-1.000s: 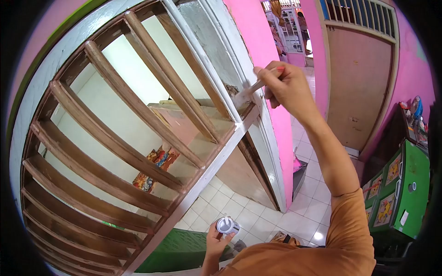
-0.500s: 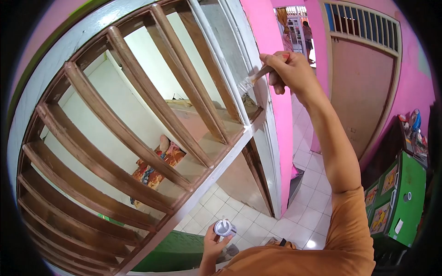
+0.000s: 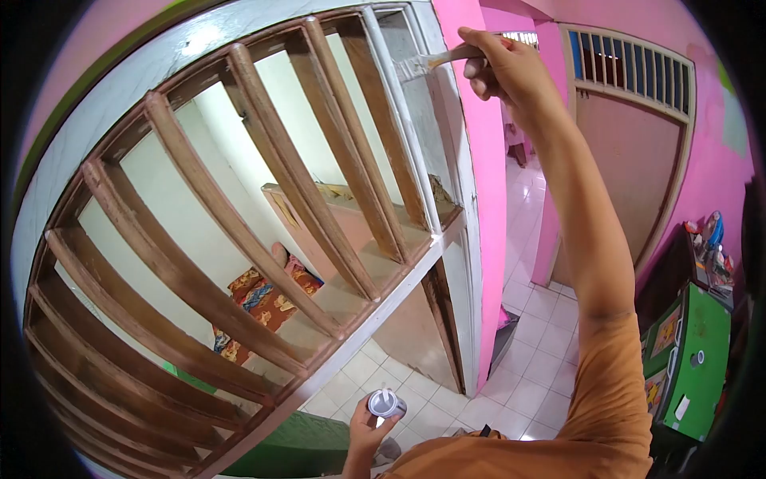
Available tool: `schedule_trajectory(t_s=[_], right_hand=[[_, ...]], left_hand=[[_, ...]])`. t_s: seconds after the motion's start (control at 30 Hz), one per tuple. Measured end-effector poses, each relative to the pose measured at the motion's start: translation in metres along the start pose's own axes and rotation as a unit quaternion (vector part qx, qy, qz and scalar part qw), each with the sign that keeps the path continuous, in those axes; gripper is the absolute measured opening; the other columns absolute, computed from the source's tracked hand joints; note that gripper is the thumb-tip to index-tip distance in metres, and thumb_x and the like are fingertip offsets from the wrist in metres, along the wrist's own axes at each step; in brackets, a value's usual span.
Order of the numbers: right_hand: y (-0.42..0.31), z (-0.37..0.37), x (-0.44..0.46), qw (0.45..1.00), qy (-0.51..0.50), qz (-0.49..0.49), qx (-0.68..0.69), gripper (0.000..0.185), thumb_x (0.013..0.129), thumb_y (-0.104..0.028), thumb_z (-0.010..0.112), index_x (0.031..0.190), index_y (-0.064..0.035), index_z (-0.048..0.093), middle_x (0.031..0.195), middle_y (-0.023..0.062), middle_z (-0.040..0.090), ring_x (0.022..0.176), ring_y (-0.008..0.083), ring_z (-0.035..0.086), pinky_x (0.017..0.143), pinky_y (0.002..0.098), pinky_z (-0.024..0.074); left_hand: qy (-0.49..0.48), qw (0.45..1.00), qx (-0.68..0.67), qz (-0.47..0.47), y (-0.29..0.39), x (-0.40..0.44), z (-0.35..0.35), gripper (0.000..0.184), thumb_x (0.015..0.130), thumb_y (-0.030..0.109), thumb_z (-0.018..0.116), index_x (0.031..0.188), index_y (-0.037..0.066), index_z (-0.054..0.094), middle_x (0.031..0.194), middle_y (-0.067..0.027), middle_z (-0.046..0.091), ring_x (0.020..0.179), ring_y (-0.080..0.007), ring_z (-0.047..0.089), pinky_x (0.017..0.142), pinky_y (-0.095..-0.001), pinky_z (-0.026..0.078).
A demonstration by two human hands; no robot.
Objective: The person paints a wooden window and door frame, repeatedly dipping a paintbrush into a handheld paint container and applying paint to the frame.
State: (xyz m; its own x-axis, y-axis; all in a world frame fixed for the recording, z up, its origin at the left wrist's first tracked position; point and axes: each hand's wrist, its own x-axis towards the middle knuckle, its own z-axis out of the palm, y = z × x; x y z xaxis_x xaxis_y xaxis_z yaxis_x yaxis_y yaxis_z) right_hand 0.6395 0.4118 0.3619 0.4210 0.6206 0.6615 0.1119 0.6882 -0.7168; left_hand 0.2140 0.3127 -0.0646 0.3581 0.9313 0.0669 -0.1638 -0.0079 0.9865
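Observation:
My right hand (image 3: 504,68) is raised at the upper middle, its fingers closed round the handle of a paintbrush (image 3: 447,57). The whitish bristles lie against the narrow white-grey upright (image 3: 391,88) at the right end of the window frame. Low in the view, my left hand (image 3: 369,429) holds a small open can (image 3: 386,403) with whitish paint inside and on its rim. Brown wooden bars (image 3: 275,160) fill the frame left of the brush. The white bottom rail (image 3: 359,319) runs below them.
A pink wall edge (image 3: 471,160) stands right of the frame. Further right are a closed door (image 3: 614,176) and a green cabinet (image 3: 694,367). Through the bars, a patterned cloth (image 3: 271,299) shows. White floor tiles (image 3: 511,391) lie below. Part of a person (image 3: 516,144) appears in the passage.
My right hand and the brush have moved up along the white upright, towards its top. The view has shifted slightly. My left hand still holds the can low down.

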Motion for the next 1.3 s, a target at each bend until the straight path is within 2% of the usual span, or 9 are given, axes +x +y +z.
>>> schedule_trajectory(t_s=[0.23,0.3,0.53,0.63,0.7,0.83,0.9,1.07,1.3], right_hand=[[-0.014,0.021,0.023,0.997,0.035,-0.039,0.062,0.037,0.105,-0.033,0.063,0.097,0.0022,0.071,0.078,0.0102,0.069,0.062,0.0198,0.067,0.058,0.0321,0.0564],[-0.010,0.018,0.016,0.997,0.020,-0.053,0.045,0.035,0.101,-0.035,0.070,0.101,0.0005,0.073,0.074,0.0040,0.067,0.057,0.0117,0.060,0.052,0.0255,0.0447],[-0.016,0.017,0.024,0.996,0.037,-0.067,0.051,0.034,0.099,-0.036,0.072,0.102,-0.0021,0.074,0.071,0.0027,0.066,0.056,0.0103,0.060,0.051,0.0231,0.0447],[-0.017,0.008,0.025,0.998,0.017,-0.044,0.045,0.037,0.105,-0.034,0.064,0.097,0.0022,0.071,0.077,0.0096,0.068,0.060,0.0192,0.066,0.057,0.0317,0.0558],[-0.008,-0.007,0.021,0.999,-0.011,-0.027,-0.020,0.034,0.099,-0.037,0.071,0.103,-0.0033,0.074,0.070,0.0023,0.066,0.054,0.0099,0.060,0.052,0.0220,0.0450],[-0.013,0.016,0.021,0.995,0.071,-0.052,0.041,0.035,0.101,-0.037,0.068,0.097,-0.0031,0.075,0.069,0.0029,0.066,0.053,0.0105,0.060,0.049,0.0232,0.0434],[-0.022,0.025,0.030,0.997,0.037,-0.045,0.056,0.036,0.105,-0.033,0.064,0.095,0.0017,0.071,0.076,0.0091,0.067,0.059,0.0185,0.066,0.055,0.0308,0.0547],[-0.029,0.019,0.026,0.995,0.010,0.028,-0.097,0.035,0.104,-0.031,0.065,0.092,0.0003,0.071,0.073,0.0093,0.069,0.059,0.0164,0.067,0.053,0.0296,0.0539],[-0.019,0.015,0.019,0.996,-0.016,0.002,-0.083,0.033,0.105,-0.029,0.064,0.092,0.0004,0.072,0.074,0.0085,0.070,0.059,0.0156,0.065,0.054,0.0281,0.0517]], left_hand=[[0.011,1.000,-0.005,0.000,0.001,-0.003,-0.003,0.068,0.083,-0.006,0.081,0.141,-0.007,0.045,0.136,-0.0183,0.060,0.126,-0.0250,0.060,0.111,-0.0390,0.048],[0.018,1.000,-0.006,0.001,0.001,-0.002,-0.003,0.068,0.083,-0.006,0.081,0.141,-0.007,0.045,0.135,-0.0183,0.060,0.126,-0.0250,0.060,0.111,-0.0392,0.049],[0.022,1.000,-0.005,-0.012,0.008,-0.004,-0.002,0.067,0.083,-0.007,0.081,0.140,-0.007,0.045,0.133,-0.0176,0.060,0.125,-0.0244,0.061,0.110,-0.0384,0.049],[0.019,1.000,0.004,0.002,0.004,-0.004,-0.006,0.067,0.083,-0.008,0.080,0.140,-0.007,0.045,0.132,-0.0171,0.061,0.124,-0.0238,0.061,0.109,-0.0380,0.049],[0.024,1.000,-0.008,0.003,0.003,-0.003,-0.004,0.066,0.083,-0.007,0.081,0.140,-0.008,0.045,0.131,-0.0165,0.061,0.124,-0.0234,0.061,0.109,-0.0378,0.049],[0.025,1.000,-0.002,-0.009,0.005,-0.004,-0.005,0.066,0.084,-0.007,0.080,0.139,-0.008,0.045,0.130,-0.0162,0.061,0.124,-0.0234,0.061,0.109,-0.0374,0.049],[0.020,1.000,0.009,-0.007,0.006,-0.003,-0.006,0.066,0.084,-0.007,0.081,0.139,-0.008,0.045,0.130,-0.0163,0.060,0.124,-0.0236,0.061,0.109,-0.0374,0.050],[0.018,1.000,0.002,0.004,-0.002,-0.003,-0.010,0.066,0.083,-0.007,0.081,0.140,-0.008,0.045,0.132,-0.0174,0.060,0.126,-0.0246,0.060,0.110,-0.0387,0.049],[0.009,1.000,0.025,0.002,0.005,-0.005,-0.008,0.067,0.082,-0.008,0.080,0.140,-0.008,0.045,0.139,-0.0203,0.059,0.128,-0.0263,0.060,0.111,-0.0406,0.049]])
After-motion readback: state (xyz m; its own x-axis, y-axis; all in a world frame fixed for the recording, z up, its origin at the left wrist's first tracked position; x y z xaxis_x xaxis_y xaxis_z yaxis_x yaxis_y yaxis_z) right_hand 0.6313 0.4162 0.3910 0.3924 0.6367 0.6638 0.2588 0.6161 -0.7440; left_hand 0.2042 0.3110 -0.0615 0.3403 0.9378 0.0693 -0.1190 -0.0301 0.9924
